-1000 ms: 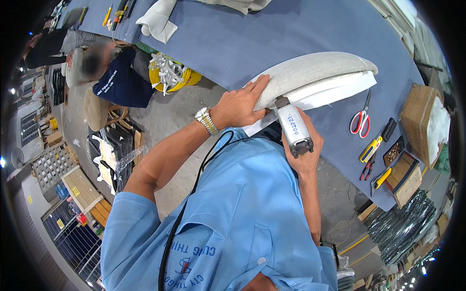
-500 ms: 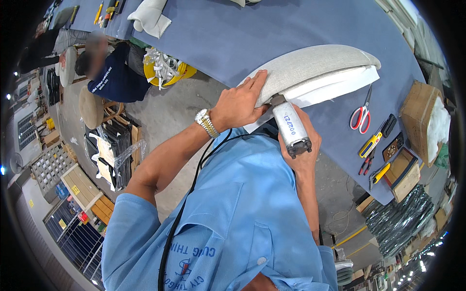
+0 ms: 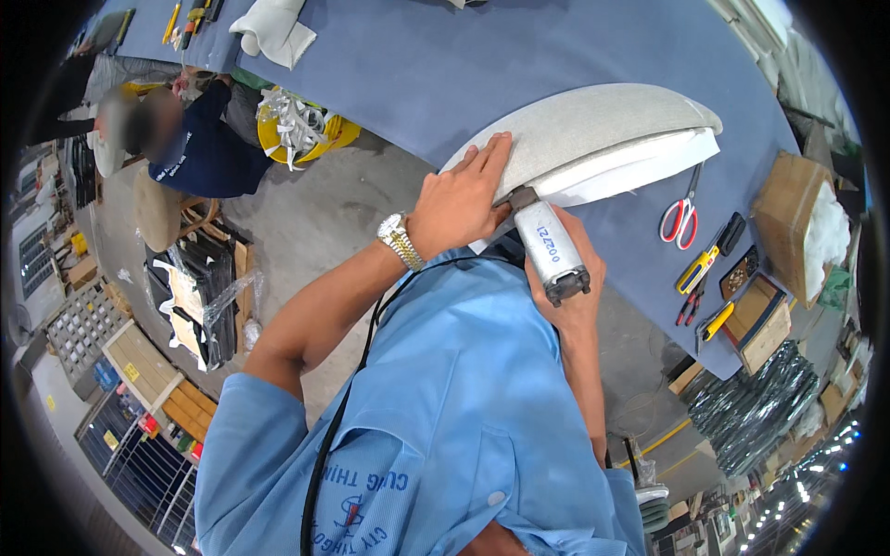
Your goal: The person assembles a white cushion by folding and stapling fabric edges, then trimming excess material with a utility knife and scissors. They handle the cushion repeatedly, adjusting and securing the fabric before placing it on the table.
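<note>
A curved, padded panel in light grey fabric [image 3: 593, 120] lies on the blue-covered table [image 3: 417, 79], a white flap [image 3: 640, 170] along its near edge. My left hand [image 3: 461, 196] presses on the panel's left end, fingers stretched flat over the fabric and thumb by the near edge. My right hand [image 3: 577, 296] is closed around a silver pneumatic staple gun [image 3: 549, 246]. The gun's nose meets the panel's near edge just beside my left thumb. Most of my right fingers are hidden behind the gun's body.
Red-handled scissors [image 3: 680, 221], a yellow cutter [image 3: 697, 271], pliers [image 3: 689, 306] and an open box [image 3: 760, 320] lie to the right. Behind them stands a carton with white stuffing [image 3: 788, 218]. A yellow tub of strips [image 3: 338, 137] and a seated co-worker [image 3: 218, 148] are at left.
The view has shifted slightly, so the table and its tools appear a little further left. Both hands keep their places on the panel and staple gun. The co-worker's head has moved left.
</note>
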Motion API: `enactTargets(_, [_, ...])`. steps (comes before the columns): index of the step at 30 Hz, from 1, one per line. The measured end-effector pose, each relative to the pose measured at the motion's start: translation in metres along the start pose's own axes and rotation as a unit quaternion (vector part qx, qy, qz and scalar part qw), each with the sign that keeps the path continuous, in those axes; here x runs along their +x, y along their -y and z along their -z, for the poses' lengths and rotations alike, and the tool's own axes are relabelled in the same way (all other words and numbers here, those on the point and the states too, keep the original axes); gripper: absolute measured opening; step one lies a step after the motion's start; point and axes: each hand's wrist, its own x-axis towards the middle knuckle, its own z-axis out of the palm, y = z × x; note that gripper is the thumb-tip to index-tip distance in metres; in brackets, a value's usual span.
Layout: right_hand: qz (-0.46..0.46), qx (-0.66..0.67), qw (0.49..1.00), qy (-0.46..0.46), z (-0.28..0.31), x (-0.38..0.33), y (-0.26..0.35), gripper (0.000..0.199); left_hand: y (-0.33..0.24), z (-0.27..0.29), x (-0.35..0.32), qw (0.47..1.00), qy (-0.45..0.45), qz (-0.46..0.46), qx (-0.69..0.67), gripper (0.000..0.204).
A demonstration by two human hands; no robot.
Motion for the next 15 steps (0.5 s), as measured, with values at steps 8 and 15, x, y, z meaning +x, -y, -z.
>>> enactTargets(8, [0.029,-0.024,0.999,-0.015,-0.005,-0.012,-0.003,0.06,0.003,0.013,0.0,0.999,0.037,0.006,-0.014,0.099])
enactTargets(15, [0.021,-0.046,0.999,0.005,-0.002,-0.015,-0.005,0.058,0.002,-0.008,-0.004,1.0,-0.009,-0.018,-0.002,0.102])
